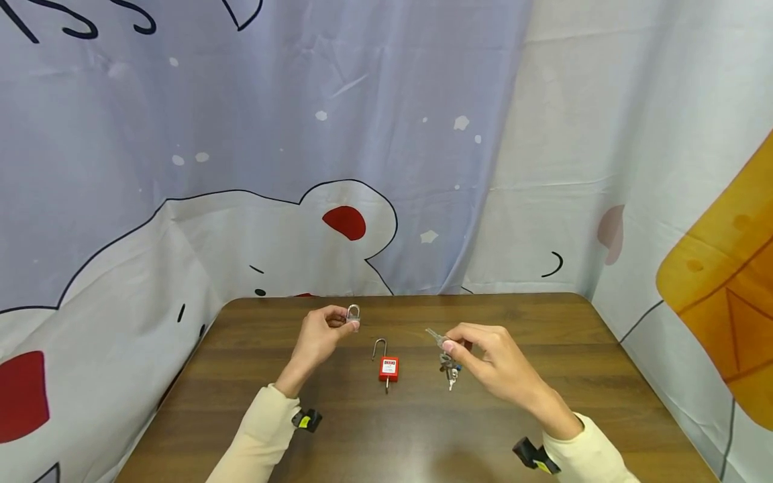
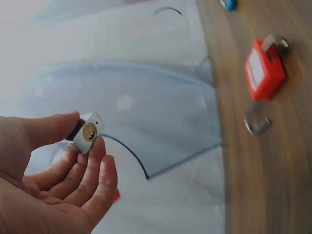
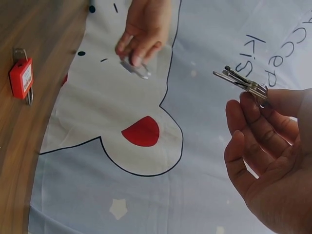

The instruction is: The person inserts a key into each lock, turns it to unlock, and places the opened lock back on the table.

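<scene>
My left hand [image 1: 319, 335] pinches a small padlock [image 1: 353, 314] between thumb and fingers, its shackle pointing up. In the left wrist view the padlock [image 2: 89, 132] shows a brass keyhole in its end. My right hand [image 1: 492, 355] pinches a bunch of keys [image 1: 448, 362]; some point toward the left hand and others hang below the fingers. In the right wrist view the keys [image 3: 243, 84] fan out past the thumb. On the table between the hands lies a red padlock [image 1: 389, 369] with a white label, its shackle swung out and a key in its bottom.
The brown wooden table [image 1: 362, 443] spans the space under both hands. A printed curtain [image 1: 423, 168] hangs right behind its far edge and along the sides. Dark wrist cameras sit on both sleeves, such as the left wrist camera [image 1: 306, 420].
</scene>
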`<move>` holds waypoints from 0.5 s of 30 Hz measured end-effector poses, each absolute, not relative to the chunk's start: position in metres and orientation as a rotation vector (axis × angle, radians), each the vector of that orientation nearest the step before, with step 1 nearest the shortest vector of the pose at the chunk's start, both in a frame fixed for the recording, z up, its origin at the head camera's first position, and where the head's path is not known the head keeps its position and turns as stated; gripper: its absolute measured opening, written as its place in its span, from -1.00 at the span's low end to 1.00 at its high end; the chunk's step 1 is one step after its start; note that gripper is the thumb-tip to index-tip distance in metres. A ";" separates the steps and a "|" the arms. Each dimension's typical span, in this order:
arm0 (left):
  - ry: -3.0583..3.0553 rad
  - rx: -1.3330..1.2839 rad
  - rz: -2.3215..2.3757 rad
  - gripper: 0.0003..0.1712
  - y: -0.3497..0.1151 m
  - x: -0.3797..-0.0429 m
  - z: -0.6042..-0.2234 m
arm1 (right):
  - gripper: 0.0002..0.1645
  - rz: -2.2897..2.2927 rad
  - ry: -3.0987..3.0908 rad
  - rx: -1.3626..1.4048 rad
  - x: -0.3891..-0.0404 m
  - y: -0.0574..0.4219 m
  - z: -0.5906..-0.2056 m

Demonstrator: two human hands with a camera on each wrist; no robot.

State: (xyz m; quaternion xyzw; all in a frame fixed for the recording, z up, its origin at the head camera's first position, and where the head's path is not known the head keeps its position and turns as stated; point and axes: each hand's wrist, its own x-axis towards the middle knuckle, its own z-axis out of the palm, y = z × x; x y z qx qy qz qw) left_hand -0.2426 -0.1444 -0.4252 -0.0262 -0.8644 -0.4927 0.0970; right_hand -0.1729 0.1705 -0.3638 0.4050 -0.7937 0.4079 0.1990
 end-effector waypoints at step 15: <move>-2.207 -0.190 -1.893 -0.70 -0.108 -0.211 -0.383 | -0.78 1.130 -2.159 1.093 -0.169 0.157 -0.361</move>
